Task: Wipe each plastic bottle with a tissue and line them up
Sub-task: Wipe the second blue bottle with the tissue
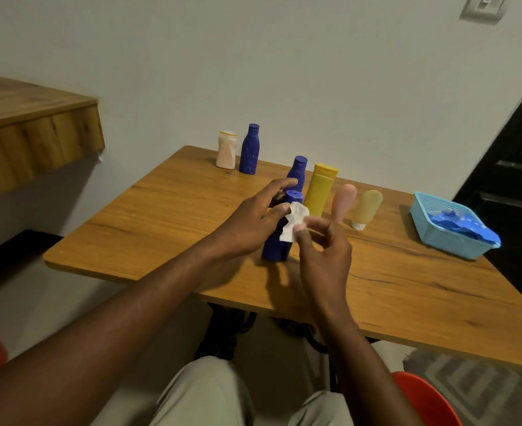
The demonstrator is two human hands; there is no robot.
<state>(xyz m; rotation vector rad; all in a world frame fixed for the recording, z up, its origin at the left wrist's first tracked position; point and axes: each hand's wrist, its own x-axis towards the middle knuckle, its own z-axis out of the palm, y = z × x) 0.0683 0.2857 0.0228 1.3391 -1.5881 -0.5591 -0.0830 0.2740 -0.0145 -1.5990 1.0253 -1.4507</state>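
Note:
A dark blue plastic bottle (276, 247) stands upright near the middle of the wooden table (161, 216). My left hand (250, 222) holds it around the neck, index finger behind the cap and thumb in front. My right hand (324, 250) pinches a crumpled white tissue (296, 216) against the bottle's upper part. Behind it stand another blue bottle (298, 170), a yellow bottle (321, 192), a pink tube (342, 201) and a beige tube (365, 207) in a row. A cream bottle (227, 150) and a third blue bottle (249, 149) stand apart at the back edge.
A light blue plastic basket (450, 238) with blue material inside sits on the table's right side. A wooden shelf (32, 127) juts out at the left. A red stool (422, 398) is beside my right knee, and a wall runs behind the table.

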